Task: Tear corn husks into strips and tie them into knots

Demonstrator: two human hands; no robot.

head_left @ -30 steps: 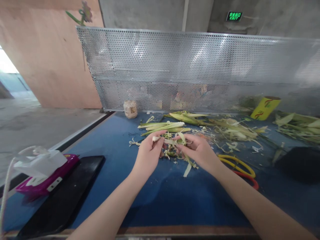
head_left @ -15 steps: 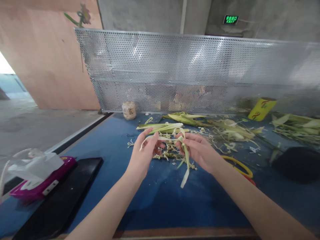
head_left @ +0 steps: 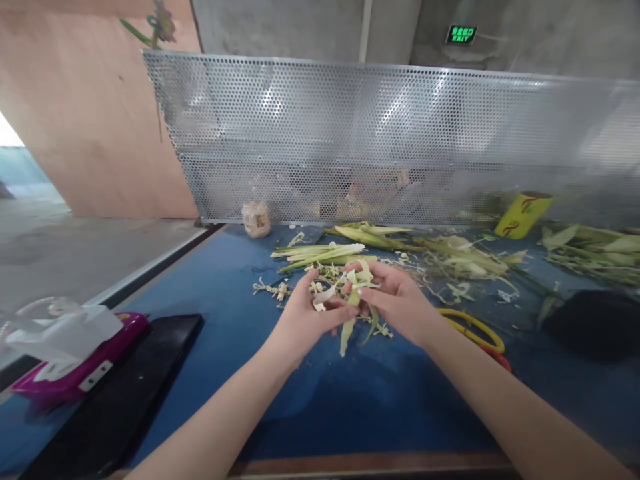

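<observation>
My left hand (head_left: 306,315) and my right hand (head_left: 395,300) meet just above the blue table (head_left: 350,400), both pinching pale green leaf strips (head_left: 350,300). The strips are looped between the fingers, and loose ends hang down below them. Small leaf scraps (head_left: 273,289) lie on the table under and behind the hands. Whole green stalks (head_left: 320,253) lie a little further back.
A perforated metal screen (head_left: 390,140) closes the far edge. Near it stand a small jar (head_left: 256,219) and a yellow can (head_left: 523,215). Yellow and red scissors (head_left: 475,330) lie right of my hands. A black tablet (head_left: 120,393) and a magenta tissue box (head_left: 70,363) are at left.
My hands have come closer together and the long strip stretched between them is now folded into a small loop. The hanging end is shorter.
</observation>
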